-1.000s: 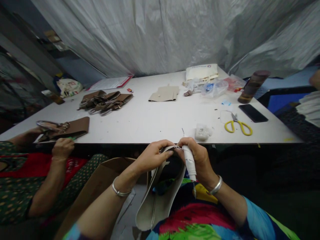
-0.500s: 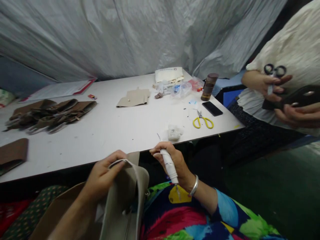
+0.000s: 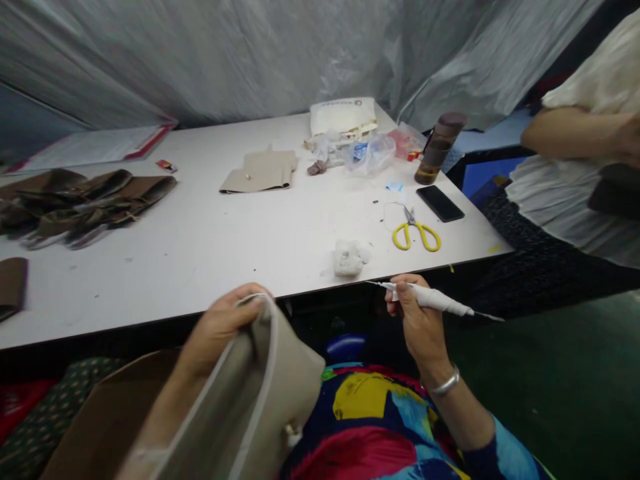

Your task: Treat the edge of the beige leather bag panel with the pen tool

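Observation:
My left hand is closed on the rim of a beige leather bag piece that hangs down over my lap, below the table's front edge. My right hand pinches a white-wrapped pointed tool, held nearly level with its thin tip pointing left. The two hands are apart, the tool well to the right of the bag. A silver bangle sits on my right wrist.
On the white table lie yellow scissors, a black phone, a brown jar, a white wad, plastic bags, beige pieces and brown leather pieces. A person in white stands at right. A cardboard box sits beside my lap.
My hands have separated: the right one drew the tool away from the bag's edge and turned it level. The bag sank lower to the left. My view swung right.

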Action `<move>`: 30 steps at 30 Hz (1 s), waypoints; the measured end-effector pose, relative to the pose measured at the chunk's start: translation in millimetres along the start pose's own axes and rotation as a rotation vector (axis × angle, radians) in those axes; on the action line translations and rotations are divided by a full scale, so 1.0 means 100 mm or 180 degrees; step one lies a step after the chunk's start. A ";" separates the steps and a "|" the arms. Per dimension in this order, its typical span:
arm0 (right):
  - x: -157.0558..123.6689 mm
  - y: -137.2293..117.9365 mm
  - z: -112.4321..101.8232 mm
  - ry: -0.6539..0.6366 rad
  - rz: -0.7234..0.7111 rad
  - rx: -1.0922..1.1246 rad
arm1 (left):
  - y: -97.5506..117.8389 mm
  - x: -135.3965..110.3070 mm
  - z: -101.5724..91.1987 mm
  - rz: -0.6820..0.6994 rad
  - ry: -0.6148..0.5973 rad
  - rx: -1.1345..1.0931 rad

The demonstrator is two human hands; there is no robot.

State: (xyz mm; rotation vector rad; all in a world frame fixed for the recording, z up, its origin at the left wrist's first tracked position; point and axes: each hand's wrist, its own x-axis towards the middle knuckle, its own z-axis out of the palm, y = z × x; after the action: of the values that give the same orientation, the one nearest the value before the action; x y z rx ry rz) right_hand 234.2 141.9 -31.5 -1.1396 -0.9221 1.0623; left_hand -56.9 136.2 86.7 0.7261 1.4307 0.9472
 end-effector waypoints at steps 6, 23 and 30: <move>-0.01 0.11 -0.15 0.0212 -0.0012 -0.0416 | -0.76 0.34 0.85 -0.0326 -0.0450 0.0213; 1.36 0.64 -0.05 -0.1179 -0.0951 -0.1814 | -0.95 0.65 0.60 -0.0508 -0.0851 0.0380; 1.37 0.69 -0.02 -0.1308 -0.0921 -0.1768 | -0.95 0.66 0.60 -0.0580 -0.0802 0.0378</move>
State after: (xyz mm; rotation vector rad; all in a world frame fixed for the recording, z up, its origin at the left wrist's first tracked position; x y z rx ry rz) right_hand 258.5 280.2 -94.7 -1.1980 -1.7301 0.8326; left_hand 6.5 157.0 -26.0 0.7598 1.3123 0.6110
